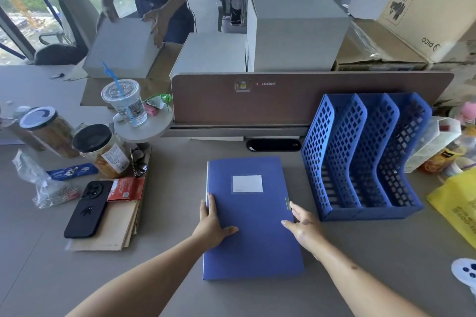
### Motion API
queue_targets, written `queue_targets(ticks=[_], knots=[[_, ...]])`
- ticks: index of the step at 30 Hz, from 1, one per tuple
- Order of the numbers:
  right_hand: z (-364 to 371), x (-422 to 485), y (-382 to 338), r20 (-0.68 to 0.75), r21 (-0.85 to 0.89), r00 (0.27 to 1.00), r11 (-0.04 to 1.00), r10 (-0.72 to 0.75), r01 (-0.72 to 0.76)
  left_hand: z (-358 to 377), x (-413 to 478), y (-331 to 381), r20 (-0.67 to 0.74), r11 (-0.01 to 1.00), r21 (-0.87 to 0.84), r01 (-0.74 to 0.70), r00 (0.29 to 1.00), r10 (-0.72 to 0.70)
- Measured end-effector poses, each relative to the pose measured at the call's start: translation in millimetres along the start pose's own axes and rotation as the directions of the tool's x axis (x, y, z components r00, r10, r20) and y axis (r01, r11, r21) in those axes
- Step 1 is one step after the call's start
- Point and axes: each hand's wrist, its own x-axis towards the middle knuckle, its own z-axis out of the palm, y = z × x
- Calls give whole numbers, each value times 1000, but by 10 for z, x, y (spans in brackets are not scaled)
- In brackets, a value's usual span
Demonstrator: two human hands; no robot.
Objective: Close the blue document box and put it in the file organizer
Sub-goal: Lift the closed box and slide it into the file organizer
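The grey desk [167, 252] carries a closed blue box [251, 234] lying flat at its middle, with a blue organizer [360, 162] just to its right. Left lie brown envelopes [113, 229], two jars [103, 152], and a yellow bag [456, 203] far right.

Document box [251, 216] left of file organizer [360, 159]
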Motion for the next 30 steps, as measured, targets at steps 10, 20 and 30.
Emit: queue_targets(ticks=[10, 20, 30], knots=[[193, 103, 234, -91, -224, 986, 967, -141, 118, 35, -31, -5, -47, 998, 61, 19, 999, -16], [-51, 235, 149, -162, -536, 967, 840, -197, 81, -72, -62, 37, -99, 969, 228, 99, 992, -78], [245, 129, 127, -28, -189, 994, 976, 107, -110, -101, -90, -23, -92, 992, 58, 113, 990, -107]])
